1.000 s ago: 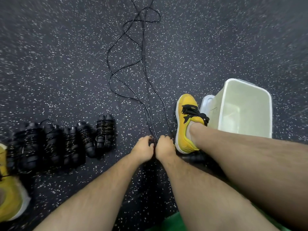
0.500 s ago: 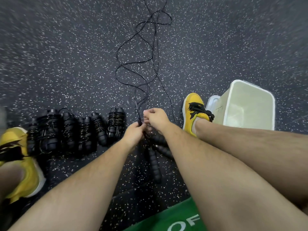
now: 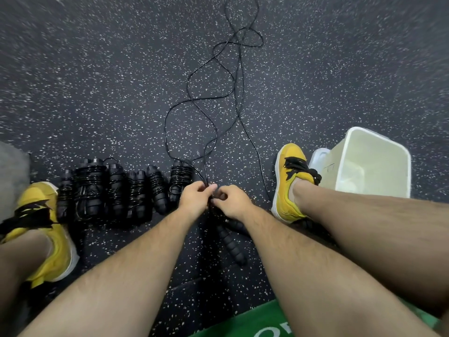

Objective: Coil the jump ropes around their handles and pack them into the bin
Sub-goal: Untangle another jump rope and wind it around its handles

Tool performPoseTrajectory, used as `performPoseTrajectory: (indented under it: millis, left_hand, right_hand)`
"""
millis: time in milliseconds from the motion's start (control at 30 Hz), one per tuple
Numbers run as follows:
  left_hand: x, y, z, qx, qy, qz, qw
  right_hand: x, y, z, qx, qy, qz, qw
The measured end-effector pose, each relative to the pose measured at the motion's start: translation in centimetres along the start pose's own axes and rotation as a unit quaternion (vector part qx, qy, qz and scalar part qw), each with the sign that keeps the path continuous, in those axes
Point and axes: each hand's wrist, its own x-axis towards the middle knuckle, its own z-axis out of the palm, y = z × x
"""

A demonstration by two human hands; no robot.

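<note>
A loose black jump rope (image 3: pixel 213 98) snakes away from me across the speckled floor. Its black foam handles (image 3: pixel 232 242) lie on the floor just below my hands. My left hand (image 3: pixel 195 200) and my right hand (image 3: pixel 230 201) meet at the near end of the rope, and both pinch the cord between fingers and thumb. Several coiled jump ropes (image 3: pixel 116 188) lie in a row to the left. The translucent white bin (image 3: pixel 369 164) stands at the right, nothing visible inside.
My yellow shoes sit at the left (image 3: pixel 38 229) and beside the bin (image 3: pixel 290 181). A white lid (image 3: pixel 318 156) lies against the bin's left side. A green mat (image 3: pixel 267 322) shows at the bottom edge.
My hands lifted the rope's near end off the floor, leaving the handles below them. The view shifted right, bringing the left shoe and the coiled ropes further into the frame.
</note>
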Motion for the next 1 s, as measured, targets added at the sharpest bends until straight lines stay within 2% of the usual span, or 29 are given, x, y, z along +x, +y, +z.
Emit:
performPoseTrajectory:
  millis: [67, 133, 233, 333, 400, 500, 567, 667, 700, 733, 800, 833, 867, 933, 967, 1000]
  left_hand:
    - [0.1, -0.2, 0.0, -0.003, 0.002, 0.014, 1.0]
    - [0.1, 0.0, 0.0, -0.005, 0.011, 0.038, 0.999]
    - [-0.9, 1.0, -0.3, 0.017, -0.009, 0.056, 0.998]
    - [-1.1, 1.4, -0.1, 0.028, -0.105, 0.033, 0.994]
    - [-0.7, 1.9, -0.3, 0.002, -0.112, 0.015, 0.994]
    - [-0.6, 4.4, -0.8, -0.168, -0.049, -0.027, 0.984]
    - [-0.2, 6.4, -0.8, -0.282, -0.006, -0.055, 0.958]
    - [0.3, 7.9, -0.9, -0.272, 0.061, -0.037, 0.96]
    - [0.0, 7.9, -0.8, -0.246, 0.058, -0.023, 0.967]
    - [-0.6, 8.1, -0.8, -0.219, 0.041, -0.009, 0.975]
    - [-2.3, 8.1, -0.7, -0.17, -0.022, 0.026, 0.985]
    - [-3.3, 8.1, -0.8, -0.141, -0.052, 0.045, 0.988]
    - [-4.2, 8.2, -0.9, -0.11, -0.087, 0.056, 0.989]
    - [-5.9, 8.4, -1.1, -0.073, -0.155, 0.054, 0.984]
    - [-6.3, 8.5, -1.4, -0.074, -0.176, 0.041, 0.981]
    - [-6.9, 8.7, -1.8, -0.08, -0.184, 0.02, 0.979]
  right_hand:
    - [-0.3, -0.5, -0.1, 0.004, -0.001, 0.018, 1.0]
    - [-0.3, -1.3, -0.3, 0.091, 0.005, 0.07, 0.993]
    - [0.6, -3.3, -1.3, 0.295, 0.06, 0.141, 0.943]
    - [1.3, -4.7, -2.5, 0.409, 0.085, 0.141, 0.898]
    - [1.1, -5.4, -3.3, 0.395, 0.096, 0.109, 0.907]
    - [1.2, -5.4, -3.6, 0.292, 0.11, 0.081, 0.947]
    - [0.8, -5.2, -3.7, 0.239, 0.086, 0.102, 0.962]
    - [-0.7, -5.1, -4.3, 0.18, 0.073, 0.181, 0.964]
    - [-1.1, -5.2, -4.7, 0.132, 0.112, 0.217, 0.961]
    - [-1.6, -5.3, -5.1, 0.079, 0.184, 0.225, 0.954]
    - [-2.2, -5.9, -5.7, 0.02, 0.302, 0.135, 0.943]
    - [-2.2, -6.7, -6.1, 0.044, 0.297, 0.083, 0.95]
    - [-2.1, -7.5, -6.5, 0.116, 0.245, 0.06, 0.961]
    - [-2.1, -9.4, -7.0, 0.296, 0.084, 0.089, 0.947]
    - [-2.1, -10.0, -7.2, 0.329, 0.054, 0.088, 0.939]
    - [-2.0, -10.2, -7.5, 0.315, 0.063, 0.08, 0.944]
